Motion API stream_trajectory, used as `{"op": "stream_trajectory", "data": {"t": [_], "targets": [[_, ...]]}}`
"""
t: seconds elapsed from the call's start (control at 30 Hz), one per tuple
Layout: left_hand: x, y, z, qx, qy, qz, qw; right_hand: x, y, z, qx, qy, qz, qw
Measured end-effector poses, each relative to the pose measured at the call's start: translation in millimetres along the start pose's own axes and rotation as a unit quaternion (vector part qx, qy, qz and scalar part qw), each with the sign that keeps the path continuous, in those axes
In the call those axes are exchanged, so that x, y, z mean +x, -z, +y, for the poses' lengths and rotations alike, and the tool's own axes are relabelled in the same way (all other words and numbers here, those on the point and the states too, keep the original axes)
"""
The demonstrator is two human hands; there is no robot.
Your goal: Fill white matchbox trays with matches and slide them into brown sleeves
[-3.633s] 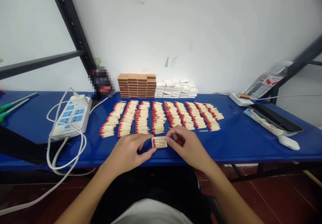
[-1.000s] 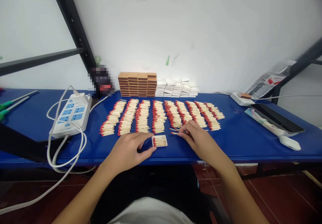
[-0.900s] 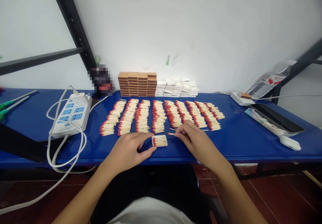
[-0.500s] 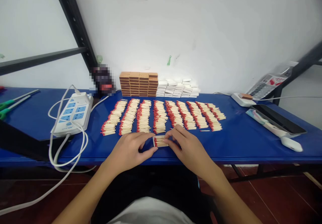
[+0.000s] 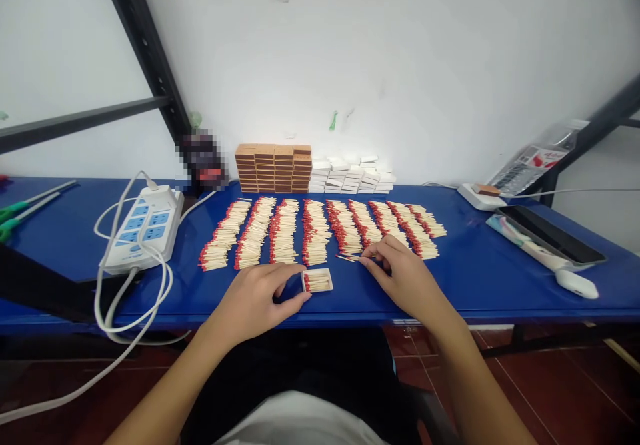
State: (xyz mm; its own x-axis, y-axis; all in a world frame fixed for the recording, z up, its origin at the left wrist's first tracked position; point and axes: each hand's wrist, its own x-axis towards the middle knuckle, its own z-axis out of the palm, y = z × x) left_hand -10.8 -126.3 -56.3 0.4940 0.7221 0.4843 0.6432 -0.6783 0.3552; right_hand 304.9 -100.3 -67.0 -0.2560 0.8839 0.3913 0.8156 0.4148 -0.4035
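Near the table's front edge lies a small white matchbox tray (image 5: pixel 324 281) with red-headed matches in it. My left hand (image 5: pixel 265 298) grips the tray's left end between thumb and fingers. To the right of the tray, my right hand (image 5: pixel 395 268) pinches the tail ends of a match or a few (image 5: pixel 349 257), red heads pointing left; the exact number cannot be made out. Beyond both hands, several slanting rows of matches (image 5: pixel 315 235) lie spread across the blue table (image 5: pixel 280 298).
Brown matchboxes (image 5: pixel 273 168) are stacked at the wall beside piled white trays (image 5: pixel 350 177). A power strip (image 5: pixel 145 228) with looping cables stands left, near green-handled tools (image 5: pixel 30 208). At right are a phone (image 5: pixel 550 231), a white adapter (image 5: pixel 481 198) and a plastic bottle (image 5: pixel 540 158).
My right hand has moved from the tray to the right and slightly away, and now pinches matches over the table. My left hand stays on the tray, whose right end is now uncovered.
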Motion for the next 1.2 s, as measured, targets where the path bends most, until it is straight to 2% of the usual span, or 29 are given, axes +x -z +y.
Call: {"op": "stream_trajectory", "data": {"t": [0.47,0.63,0.87,1.03,1.2], "targets": [[-1.0,0.5,-0.9,0.003,0.005,-0.006,1.000,-0.8,3.7,0.8,-0.004,0.017,-0.005,1.000],[0.4,0.0,0.0,-0.002,-0.004,0.003,1.000,-1.4,2.9,-23.9,0.018,0.039,0.005,0.999],[0.4,0.7,0.9,-0.002,0.007,-0.010,1.000,-3.3,-15.6,-67.9,-0.013,0.106,-0.024,0.994],[0.3,0.4,0.4,-0.006,0.013,-0.015,1.000,-6.1,-20.9,-73.8,-0.032,0.120,-0.036,0.992],[0.2,0.5,0.0,-0.008,0.006,-0.007,1.000,-3.7,-9.8,-64.0,0.004,0.104,-0.022,0.994]]}}
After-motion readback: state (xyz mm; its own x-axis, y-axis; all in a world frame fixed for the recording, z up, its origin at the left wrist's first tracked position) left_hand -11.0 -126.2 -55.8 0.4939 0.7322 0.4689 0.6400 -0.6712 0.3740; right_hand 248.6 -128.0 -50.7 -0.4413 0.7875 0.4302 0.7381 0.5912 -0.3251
